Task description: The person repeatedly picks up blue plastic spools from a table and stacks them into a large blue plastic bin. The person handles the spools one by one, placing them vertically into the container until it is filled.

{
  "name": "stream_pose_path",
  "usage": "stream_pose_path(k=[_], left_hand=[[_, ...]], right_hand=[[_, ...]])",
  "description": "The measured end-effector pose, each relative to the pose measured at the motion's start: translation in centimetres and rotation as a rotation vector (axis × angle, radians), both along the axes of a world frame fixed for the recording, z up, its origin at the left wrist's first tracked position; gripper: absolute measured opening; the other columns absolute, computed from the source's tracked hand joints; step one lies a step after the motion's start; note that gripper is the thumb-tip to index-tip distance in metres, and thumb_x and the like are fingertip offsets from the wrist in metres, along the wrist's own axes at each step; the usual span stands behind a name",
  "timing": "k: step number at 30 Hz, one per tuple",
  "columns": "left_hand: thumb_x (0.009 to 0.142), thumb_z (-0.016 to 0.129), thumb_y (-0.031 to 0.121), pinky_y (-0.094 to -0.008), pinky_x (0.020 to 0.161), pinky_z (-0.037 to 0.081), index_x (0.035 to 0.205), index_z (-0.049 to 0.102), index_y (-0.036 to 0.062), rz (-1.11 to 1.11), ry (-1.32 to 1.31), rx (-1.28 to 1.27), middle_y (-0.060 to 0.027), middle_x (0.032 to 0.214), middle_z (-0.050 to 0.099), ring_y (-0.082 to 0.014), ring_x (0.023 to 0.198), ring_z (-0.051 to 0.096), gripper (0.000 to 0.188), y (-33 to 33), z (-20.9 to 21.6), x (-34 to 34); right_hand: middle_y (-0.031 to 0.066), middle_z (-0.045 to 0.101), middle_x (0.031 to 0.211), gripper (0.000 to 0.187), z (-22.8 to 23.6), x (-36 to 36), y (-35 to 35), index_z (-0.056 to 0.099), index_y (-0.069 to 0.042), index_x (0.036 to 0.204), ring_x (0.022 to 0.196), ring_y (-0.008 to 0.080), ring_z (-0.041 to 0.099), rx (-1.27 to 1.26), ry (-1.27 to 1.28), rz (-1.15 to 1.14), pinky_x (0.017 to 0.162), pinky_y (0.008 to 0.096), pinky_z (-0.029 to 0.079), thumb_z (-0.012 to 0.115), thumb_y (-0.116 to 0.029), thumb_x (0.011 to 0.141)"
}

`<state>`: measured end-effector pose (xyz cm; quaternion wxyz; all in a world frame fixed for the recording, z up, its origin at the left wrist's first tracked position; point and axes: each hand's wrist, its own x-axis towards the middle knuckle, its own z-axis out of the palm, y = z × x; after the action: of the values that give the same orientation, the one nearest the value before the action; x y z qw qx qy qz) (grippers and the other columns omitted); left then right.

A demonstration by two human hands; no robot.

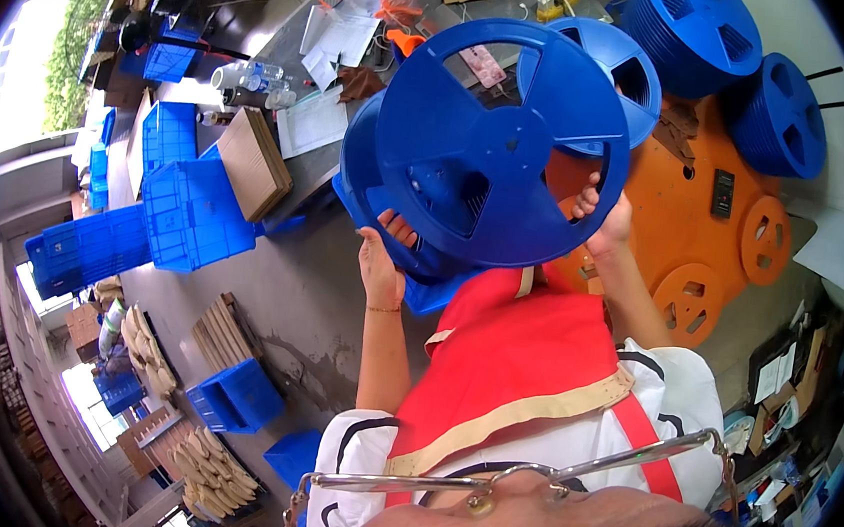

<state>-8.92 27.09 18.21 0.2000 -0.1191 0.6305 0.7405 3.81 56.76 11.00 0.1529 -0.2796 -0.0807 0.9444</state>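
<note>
A large blue plastic reel disc [507,161] with wide cut-outs is held up in front of me, its face toward me. My right hand [606,222] grips its right rim, with the fingertips curled round through a cut-out. At the lower left edge of the disc my left hand [386,265] is closed on the rim, fingers bent and thumb apart on the outer side. Behind the disc, partly hidden by it, stand more blue reel discs [360,148] on the left. A lighter blue reel disc [577,41] lies beyond it.
Stacked blue discs [698,32] and a second stack [781,119] stand at the far right. An orange round-edged table [688,207] carries a dark device [722,193]. Papers [314,124], bottles [263,77] and cardboard [253,160] lie left; blue crates [195,214] stand beyond.
</note>
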Motion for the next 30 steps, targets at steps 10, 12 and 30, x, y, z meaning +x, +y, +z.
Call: stream_pose_path(k=[10,12,30], left_hand=[[0.085,0.055,0.043,-0.0295,0.061,0.048,0.096,0.050,0.0003,0.061,0.019,-0.001,-0.0051,0.071,0.053,-0.0153,0.063,0.054,0.045,0.0,2.1,2.1],[0.087,0.054,0.039,-0.0293,0.057,0.046,0.094,0.050,0.0018,0.169,-0.024,0.048,-0.0034,0.068,0.050,-0.0157,0.059,0.051,0.038,-0.3,1.8,2.3],[0.089,0.046,0.048,-0.0223,0.054,0.035,0.102,0.049,0.0054,0.263,-0.182,0.052,0.0034,0.064,0.034,-0.0075,0.057,0.035,0.045,-3.4,0.4,5.0]], right_hand=[[0.0010,0.052,0.061,0.031,-3.2,-0.9,-2.8,0.056,-0.005,0.084,0.056,0.0101,0.047,0.566,-0.369,0.255,0.052,0.0247,0.039,0.042,-0.032,0.090],[0.0021,0.056,0.069,0.022,-7.4,-2.9,-1.3,0.060,-0.001,0.090,0.062,0.0066,0.050,0.763,-0.418,0.164,0.055,0.0209,0.041,0.053,-0.021,0.087],[0.0127,0.060,0.089,0.027,-3.6,-5.5,2.4,0.057,0.001,0.087,0.083,0.0314,0.057,2.147,-0.335,-0.146,0.075,0.0362,0.045,0.067,-0.019,0.071]])
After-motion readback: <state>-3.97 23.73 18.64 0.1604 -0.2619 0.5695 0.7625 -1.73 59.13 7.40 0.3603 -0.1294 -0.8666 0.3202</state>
